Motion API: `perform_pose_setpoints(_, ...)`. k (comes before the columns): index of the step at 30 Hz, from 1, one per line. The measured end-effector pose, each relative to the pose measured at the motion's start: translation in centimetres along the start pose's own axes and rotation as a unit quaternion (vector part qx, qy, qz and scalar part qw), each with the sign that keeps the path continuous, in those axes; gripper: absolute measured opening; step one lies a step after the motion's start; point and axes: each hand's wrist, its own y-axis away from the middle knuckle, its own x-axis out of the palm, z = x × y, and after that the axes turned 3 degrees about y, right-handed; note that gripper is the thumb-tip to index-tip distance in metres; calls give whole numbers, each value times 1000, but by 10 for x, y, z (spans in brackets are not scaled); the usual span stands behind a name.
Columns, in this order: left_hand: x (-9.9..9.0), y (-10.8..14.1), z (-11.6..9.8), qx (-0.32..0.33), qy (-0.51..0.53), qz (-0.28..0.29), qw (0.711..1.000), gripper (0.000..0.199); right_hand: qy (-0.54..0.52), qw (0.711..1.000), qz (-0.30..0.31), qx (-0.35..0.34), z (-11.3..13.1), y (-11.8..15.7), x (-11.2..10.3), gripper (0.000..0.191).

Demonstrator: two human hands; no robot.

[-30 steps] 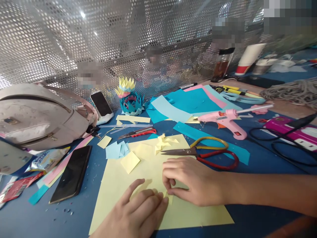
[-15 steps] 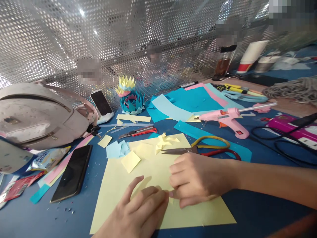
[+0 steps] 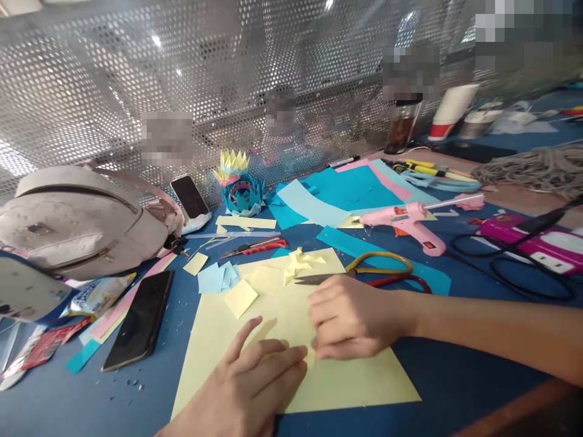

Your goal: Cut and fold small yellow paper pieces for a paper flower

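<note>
A large pale-yellow paper sheet (image 3: 218,364) lies under both hands. On it, a small piece of yellow paper (image 3: 311,358) shows between my fingers, mostly hidden. My left hand (image 3: 262,376) presses its fingertips together at the left side of that piece, one finger raised. My right hand (image 3: 348,318) is curled closed, its fingertips at the piece's other side. Just behind that hand lie scissors (image 3: 382,267) with yellow and red handles. Folded yellow paper pieces (image 3: 300,264), a yellow paper square (image 3: 241,298) and light-blue squares (image 3: 216,278) rest near the sheet's far edge.
A pink glue gun (image 3: 405,223) and a red utility knife (image 3: 259,246) lie beyond the sheet. Left are a black phone (image 3: 141,318) and a backpack (image 3: 82,218). A folded-paper model (image 3: 241,188) stands by the mesh wall. A purple power strip (image 3: 532,243) with cables is right.
My right hand's fingers have curled in more tightly and drawn slightly back from the left fingertips. My left hand stays nearly in place. The camera view has shifted slightly.
</note>
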Motion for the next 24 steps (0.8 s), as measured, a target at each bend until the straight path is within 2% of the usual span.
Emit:
perform_pose_setpoints(3, 1, -3, -2, 7, -10, -26, 1000, 39, 12, 992, -107, 65, 0, 1, 0, 53)
perform_pose_setpoints(6, 1, -8, -6, 14, -36, -53, 998, 35, -25, 982, -152, 106, 4, 0, 0, 52)
perform_pose_setpoints(9, -3, -14, -9, 26, -56, -77, 995, 33, -21, 987, -152, 53, 11, -1, 5, 50)
perform_pose_setpoints(12, -9, -23, -12, 38, -70, -61, 995, 37, 9, 985, -173, -27, 19, 0, 13, 51)
perform_pose_setpoints(14, -11, -30, -14, 40, -79, -55, 995, 40, 23, 984, -169, -54, 22, 1, 17, 51)
perform_pose_setpoints(20, -11, -51, -15, 26, -100, -77, 992, 45, 46, 986, -150, -62, 20, 6, 18, 49)
perform_pose_setpoints(24, -22, -63, 2, -35, -97, -77, 992, 35, 48, 987, -143, -55, 18, 8, 16, 49)
